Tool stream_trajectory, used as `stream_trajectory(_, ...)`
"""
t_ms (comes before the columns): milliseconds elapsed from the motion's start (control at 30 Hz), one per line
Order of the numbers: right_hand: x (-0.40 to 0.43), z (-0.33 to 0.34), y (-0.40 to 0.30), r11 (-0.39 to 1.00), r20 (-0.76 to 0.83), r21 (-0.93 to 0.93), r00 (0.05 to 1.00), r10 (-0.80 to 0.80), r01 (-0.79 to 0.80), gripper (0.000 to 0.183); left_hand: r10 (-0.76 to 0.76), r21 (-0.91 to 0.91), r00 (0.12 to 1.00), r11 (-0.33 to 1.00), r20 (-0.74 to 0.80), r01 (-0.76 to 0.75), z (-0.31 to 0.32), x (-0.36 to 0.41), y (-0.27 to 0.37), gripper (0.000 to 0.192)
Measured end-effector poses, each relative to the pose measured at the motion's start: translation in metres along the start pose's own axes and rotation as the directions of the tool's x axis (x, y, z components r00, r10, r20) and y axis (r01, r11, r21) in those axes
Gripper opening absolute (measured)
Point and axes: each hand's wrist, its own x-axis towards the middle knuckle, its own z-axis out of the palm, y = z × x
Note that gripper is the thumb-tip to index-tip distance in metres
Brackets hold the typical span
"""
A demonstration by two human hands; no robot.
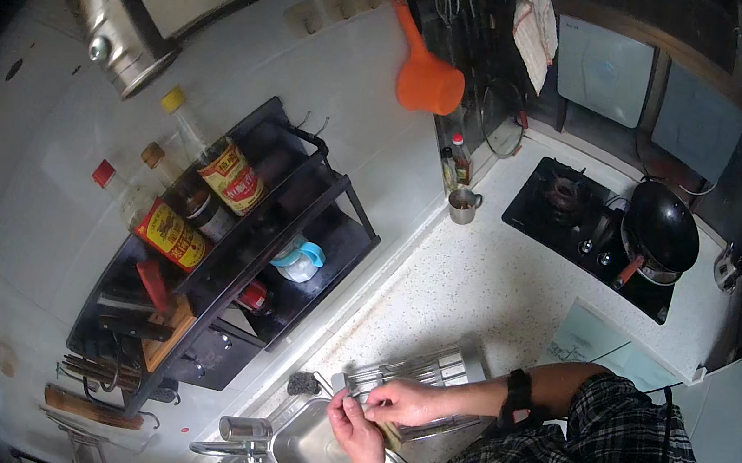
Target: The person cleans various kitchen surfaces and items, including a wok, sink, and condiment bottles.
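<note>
My right hand [406, 403], with a black band on its forearm, reaches in over the metal dish rack [458, 369]. Its thumb and fingers are pinched together against the fingertips of my left hand [359, 435]. The left hand is raised, palm partly up, over the edge of the stainless steel sink [308, 441]. Whether something small is between the fingers cannot be made out. A yellowish thing [392, 436], perhaps a sponge or cloth, shows just below the hands. A dark scouring pad [304, 383] lies beside the sink's corner.
A faucet [229, 450] and metal cup [245, 428] stand at the sink. The black wall shelf [246, 271] holds bottles and knives. A mug [463, 206] is in the counter corner. A wok [661, 226] sits on the gas stove [536, 207]. An orange ladle [430, 85] hangs above.
</note>
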Motion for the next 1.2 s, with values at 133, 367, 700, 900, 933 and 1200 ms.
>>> stream_trajectory(133,0.009,-0.023,-0.006,0.987,0.124,-0.082,0.982,0.145,-0.135,0.037,-0.053,0.009,0.998,0.999,0.021,0.053,-0.009,0.011,-0.02,0.023)
stream_trajectory(367,0.013,-0.058,0.013,0.814,0.124,0.542,0.978,0.169,-0.209,0.029,0.108,0.405,0.942,0.883,0.318,-0.238,0.002,0.024,0.014,0.019)
stream_trajectory(700,0.003,-0.064,0.01,0.992,-0.171,0.088,0.982,-0.078,0.094,0.022,-0.279,0.221,0.943,0.946,0.183,0.237,0.012,0.029,-0.001,0.027)
stream_trajectory(900,-0.005,-0.057,0.017,0.913,0.072,0.308,0.963,0.259,-0.269,0.018,-0.032,0.246,0.983,0.969,0.183,-0.014,0.007,0.01,-0.007,0.026)
stream_trajectory(933,0.002,-0.058,0.017,0.809,0.186,0.448,0.925,0.331,-0.379,0.017,-0.042,0.268,0.979,0.963,0.199,-0.014,0.004,0.015,0.001,0.025)
stream_trajectory(1200,0.007,-0.094,0.024,0.67,0.314,0.567,0.878,0.362,-0.479,0.021,-0.016,0.331,0.941,0.938,0.338,-0.103,0.029,0.034,0.022,0.024)
